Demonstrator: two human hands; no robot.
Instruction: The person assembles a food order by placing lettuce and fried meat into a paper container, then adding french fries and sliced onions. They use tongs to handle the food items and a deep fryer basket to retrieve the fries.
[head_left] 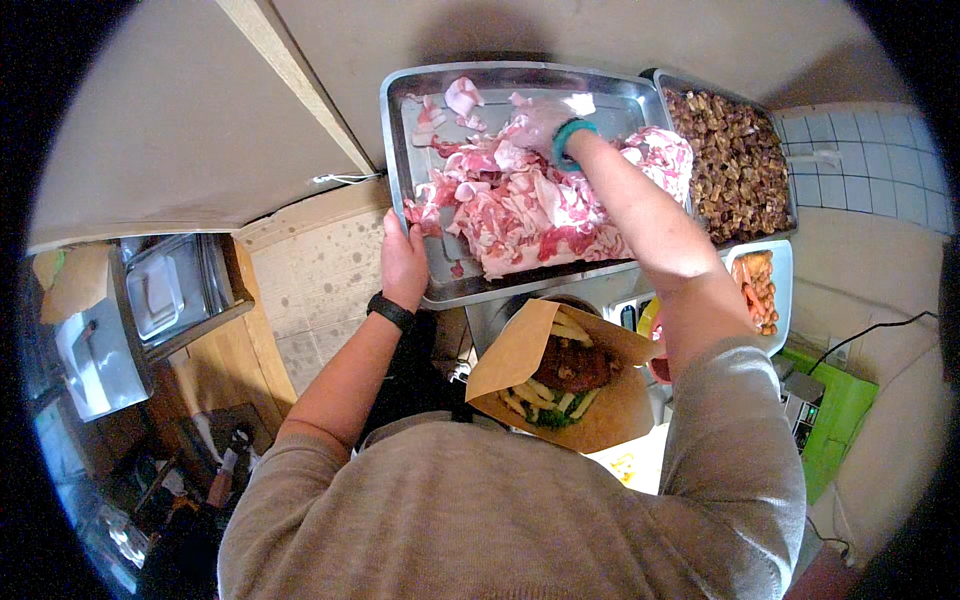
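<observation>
A large metal tray (425, 160) lies in front of me, holding a heap of sliced raw meat (530, 205), pink with white fat. My left hand (404, 262) is closed on the tray's near left edge, thumb over the rim; a black watch is on that wrist. My right hand (535, 130) reaches over the heap and touches the meat at its far side. It looks pale, with a teal band (570, 143) at the wrist; its fingers blend into the slices, so their grip is unclear. A few loose slices (463, 97) lie at the tray's far left.
Right of the tray stands a second tray (792, 205) of browned chunks. Nearer are a white container (785, 270) of orange and brown food, and a brown paper box (500, 370) with fries and fried meat. Metal pans (160, 285) stand at left; a wall rises behind the tray.
</observation>
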